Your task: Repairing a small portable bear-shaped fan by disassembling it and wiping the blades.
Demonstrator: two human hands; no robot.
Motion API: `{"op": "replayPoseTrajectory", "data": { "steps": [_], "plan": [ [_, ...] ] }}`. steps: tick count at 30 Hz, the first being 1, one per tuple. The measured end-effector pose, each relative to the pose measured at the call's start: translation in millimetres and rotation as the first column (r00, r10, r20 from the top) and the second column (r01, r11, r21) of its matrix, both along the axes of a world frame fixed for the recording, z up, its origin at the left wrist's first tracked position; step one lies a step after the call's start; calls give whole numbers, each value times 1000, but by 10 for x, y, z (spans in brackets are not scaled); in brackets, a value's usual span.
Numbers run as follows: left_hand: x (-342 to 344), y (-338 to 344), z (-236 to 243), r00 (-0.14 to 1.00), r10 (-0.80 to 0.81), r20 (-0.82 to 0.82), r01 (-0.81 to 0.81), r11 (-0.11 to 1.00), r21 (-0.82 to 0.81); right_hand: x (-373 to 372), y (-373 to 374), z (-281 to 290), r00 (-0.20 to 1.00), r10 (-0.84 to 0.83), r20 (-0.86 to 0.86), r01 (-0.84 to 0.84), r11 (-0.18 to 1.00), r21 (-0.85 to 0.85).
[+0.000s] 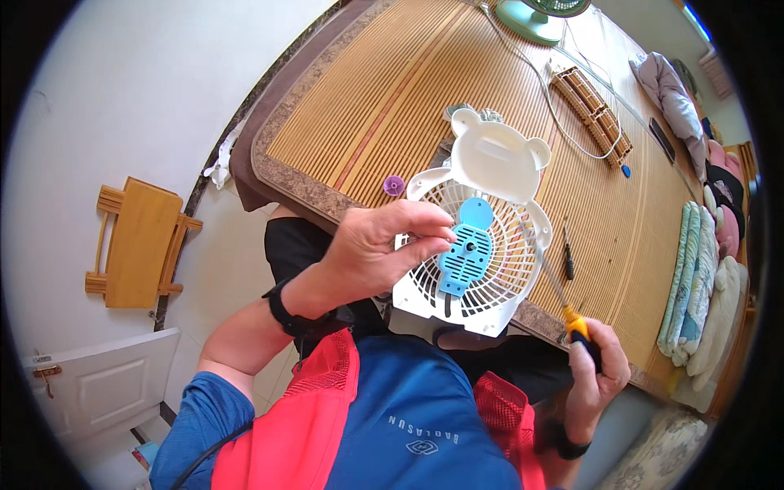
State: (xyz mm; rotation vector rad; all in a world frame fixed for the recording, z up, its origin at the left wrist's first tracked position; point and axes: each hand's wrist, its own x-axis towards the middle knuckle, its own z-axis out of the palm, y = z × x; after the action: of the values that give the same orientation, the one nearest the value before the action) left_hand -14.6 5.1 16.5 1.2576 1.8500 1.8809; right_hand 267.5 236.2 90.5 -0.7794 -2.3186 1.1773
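My left hand [367, 245] is closed in a pinch, thumb against forefinger, over the left side of a white fan housing; whatever it holds is too small to make out. My right hand [603, 371] grips a screwdriver [576, 320] by its yellow and black handle, its shaft slanting up toward the housing's right rim. The bear-shaped fan housing [498, 159] lies at the near edge of the mat, with a round slatted grille. On the grille's middle sits a light-blue slotted motor cover [467, 260], a dark shaft at its centre and a round blue flap [476, 214] above.
A purple knob [394, 186] and a second screwdriver [567, 253] lie on the bamboo mat [367, 106]. Farther off are a rolled bamboo bundle [592, 114], a white cable [549, 98] and a green fan base [529, 23]. Folded bedding [690, 278] stands right; a wooden stool [140, 243] stands left.
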Motion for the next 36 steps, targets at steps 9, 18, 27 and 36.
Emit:
{"op": "replayPoseTrajectory", "data": {
  "steps": [9, 18, 27, 36],
  "plan": [
    [160, -93, -2, 989, -118, 87, 120, 993, -17, 54, -174, 114, 976, 216, -6, -216, 976, 29],
    [165, -116, -8, 984, -148, 96, 148, 989, 14, 89, -157, 23, 993, 114, -3, -114, 993, 40],
    [151, -252, 145, 973, -86, -214, 85, 996, -14, -889, 903, -941, 986, -157, 59, 163, 979, -121],
    [533, -295, 1239, 847, -289, -447, 502, 711, 492, -939, 1249, -1296, 980, -194, 32, 170, 920, 352]
  ]
}}
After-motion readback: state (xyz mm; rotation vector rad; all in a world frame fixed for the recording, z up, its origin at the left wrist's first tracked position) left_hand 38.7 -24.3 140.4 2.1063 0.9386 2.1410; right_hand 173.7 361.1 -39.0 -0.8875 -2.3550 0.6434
